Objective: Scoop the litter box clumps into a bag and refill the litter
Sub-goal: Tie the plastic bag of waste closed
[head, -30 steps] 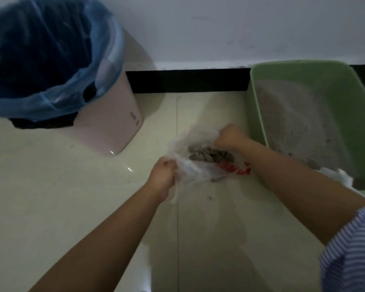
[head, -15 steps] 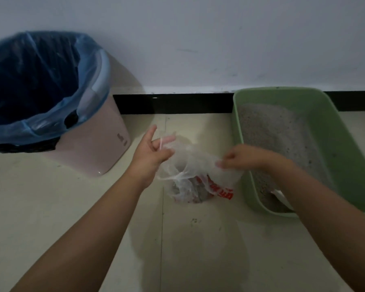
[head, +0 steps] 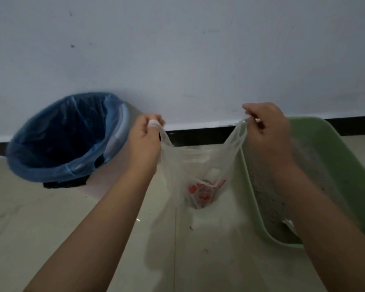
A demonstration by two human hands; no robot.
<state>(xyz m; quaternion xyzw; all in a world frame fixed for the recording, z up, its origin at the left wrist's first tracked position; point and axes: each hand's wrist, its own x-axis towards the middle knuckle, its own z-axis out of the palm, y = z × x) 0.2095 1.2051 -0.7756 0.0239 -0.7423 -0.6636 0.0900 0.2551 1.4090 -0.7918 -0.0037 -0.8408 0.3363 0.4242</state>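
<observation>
At frame centre both hands, left hand and right hand, each grip a handle of the clear bag, lifted between blue-lined bin and green litter box; scooping appears finished, bag disposal and refilling remain.

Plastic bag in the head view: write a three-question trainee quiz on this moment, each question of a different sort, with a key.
1. True or false: the plastic bag lies flat on the floor.
2. Which grips a bag handle? A) only the left hand B) only the right hand C) both hands
3. Fill in: the bin beside the left hand has a ____ liner.

Key:
1. False; it hangs stretched between the hands, between the bin and the green litter box.
2. C
3. blue
</observation>
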